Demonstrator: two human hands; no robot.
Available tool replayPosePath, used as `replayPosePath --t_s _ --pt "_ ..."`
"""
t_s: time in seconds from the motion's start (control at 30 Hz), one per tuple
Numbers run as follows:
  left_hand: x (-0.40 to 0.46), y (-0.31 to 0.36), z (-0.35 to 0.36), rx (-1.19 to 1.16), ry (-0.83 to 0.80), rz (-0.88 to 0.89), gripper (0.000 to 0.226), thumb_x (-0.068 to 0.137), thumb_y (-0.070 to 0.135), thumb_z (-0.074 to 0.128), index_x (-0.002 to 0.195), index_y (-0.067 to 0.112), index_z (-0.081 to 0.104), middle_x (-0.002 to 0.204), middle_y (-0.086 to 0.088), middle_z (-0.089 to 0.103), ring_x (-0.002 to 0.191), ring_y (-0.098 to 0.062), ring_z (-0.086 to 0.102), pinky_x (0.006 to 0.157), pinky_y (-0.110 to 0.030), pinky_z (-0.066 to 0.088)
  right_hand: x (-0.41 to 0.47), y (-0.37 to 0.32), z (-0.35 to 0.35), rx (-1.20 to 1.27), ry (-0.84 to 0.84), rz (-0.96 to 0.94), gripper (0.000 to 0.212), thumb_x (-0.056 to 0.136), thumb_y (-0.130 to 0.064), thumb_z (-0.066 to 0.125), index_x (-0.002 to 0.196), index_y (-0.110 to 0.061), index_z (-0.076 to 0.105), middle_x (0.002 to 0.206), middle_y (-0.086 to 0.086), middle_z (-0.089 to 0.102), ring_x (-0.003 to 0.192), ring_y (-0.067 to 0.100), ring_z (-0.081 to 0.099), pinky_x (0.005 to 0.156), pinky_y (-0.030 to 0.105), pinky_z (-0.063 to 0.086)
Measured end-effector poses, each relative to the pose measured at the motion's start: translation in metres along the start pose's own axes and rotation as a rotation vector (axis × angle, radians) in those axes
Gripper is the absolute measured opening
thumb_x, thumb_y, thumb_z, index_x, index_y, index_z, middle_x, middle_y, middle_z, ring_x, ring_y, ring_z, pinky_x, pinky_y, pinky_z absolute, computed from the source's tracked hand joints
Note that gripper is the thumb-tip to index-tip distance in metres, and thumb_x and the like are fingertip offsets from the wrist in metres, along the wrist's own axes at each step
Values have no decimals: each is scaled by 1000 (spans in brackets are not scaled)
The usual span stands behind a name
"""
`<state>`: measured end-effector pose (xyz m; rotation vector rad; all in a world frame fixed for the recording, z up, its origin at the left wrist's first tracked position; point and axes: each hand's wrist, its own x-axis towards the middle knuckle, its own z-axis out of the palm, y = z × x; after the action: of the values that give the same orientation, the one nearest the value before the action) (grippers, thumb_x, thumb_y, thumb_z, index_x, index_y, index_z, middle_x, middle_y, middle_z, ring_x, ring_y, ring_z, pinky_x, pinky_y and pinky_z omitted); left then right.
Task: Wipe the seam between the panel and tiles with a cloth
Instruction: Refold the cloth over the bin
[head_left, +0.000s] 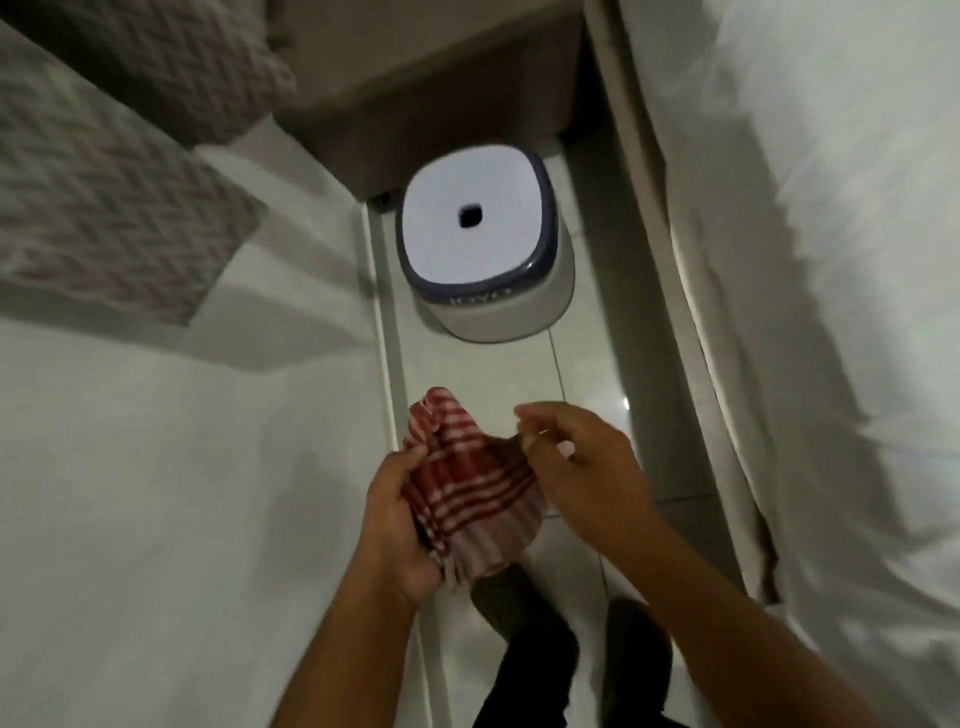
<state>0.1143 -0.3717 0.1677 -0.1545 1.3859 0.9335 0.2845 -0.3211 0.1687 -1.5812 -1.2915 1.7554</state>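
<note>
A red-and-white checked cloth is bunched in front of me, above the narrow tiled floor. My left hand grips its lower left side. My right hand pinches the cloth's upper right edge with the fingertips, blurred by motion. A white panel rises on the left. Its seam with the floor tiles runs as a pale strip from near my left hand toward the back.
A white stool with a dark blue rim stands on the floor ahead, a square hole in its top. White draped fabric fills the right side. Grey patterned cushions lie upper left. My legs and feet are below.
</note>
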Motion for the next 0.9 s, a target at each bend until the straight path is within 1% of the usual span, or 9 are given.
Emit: replayPosePath --t_s 0.1,0.17,0.27,0.33,0.4,0.53,0.67,0.8,0.9 --pt "1 26 24 -18 -93 -4 61 76 53 59 116 9 74 114 -19 74 101 -37 73 91 -53 56 13 -23 -8 68 -138 68 49 86 -55 60 130 -33 57 121 -10 66 104 6 65 91 26 54" --pt "4 41 40 48 -169 2 71 69 62 70 118 11 73 117 -18 73 104 -35 72 93 -51 55 21 -30 0 163 -198 42 36 83 -62 61 114 -45 65 107 -14 75 96 4 72 83 23 59" --pt "15 51 57 206 -144 2 75 57 62 83 115 15 75 117 -17 75 105 -35 73 88 -48 58 32 -41 7 199 -78 -44 11 85 -60 58 88 -57 68 87 -23 75 82 -4 71 64 10 54" --pt "25 62 64 261 -104 -20 59 63 57 81 108 19 77 111 -15 77 101 -32 75 81 -43 60 50 -46 6 28 85 -92 22 91 -47 57 79 -38 72 77 -3 71 79 9 71 69 22 57" --pt "39 74 65 272 -77 -17 39 76 53 72 101 25 80 108 -10 79 96 -27 77 73 -38 62 65 -54 3 -134 194 -96 24 94 -35 58 71 -30 67 80 4 64 84 21 65 76 31 56" --pt "63 105 65 286 -3 94 47 90 53 52 118 21 73 109 -6 78 104 -27 73 73 -36 59 94 -79 1 183 83 -70 23 98 -27 54 86 -30 73 89 -4 77 85 15 74 66 17 57" --pt "98 152 75 383 -57 285 59 76 79 49 109 38 75 107 5 79 98 -16 75 70 -23 57 151 -87 7 476 -20 -2 20 99 -22 52 100 -28 71 101 -5 78 93 14 75 71 27 60" --pt "145 170 75 457 -145 248 47 72 75 61 103 43 76 113 7 78 108 -14 73 87 -28 59 206 -64 21 464 -17 88 20 100 -33 49 100 -34 69 100 -12 76 92 8 73 67 25 61" --pt "176 167 74 582 -4 215 37 84 54 62 111 32 73 103 2 80 97 -24 74 76 -35 57 235 -56 26 311 23 56 23 101 -38 44 103 -38 67 98 -12 76 92 6 73 75 22 60"
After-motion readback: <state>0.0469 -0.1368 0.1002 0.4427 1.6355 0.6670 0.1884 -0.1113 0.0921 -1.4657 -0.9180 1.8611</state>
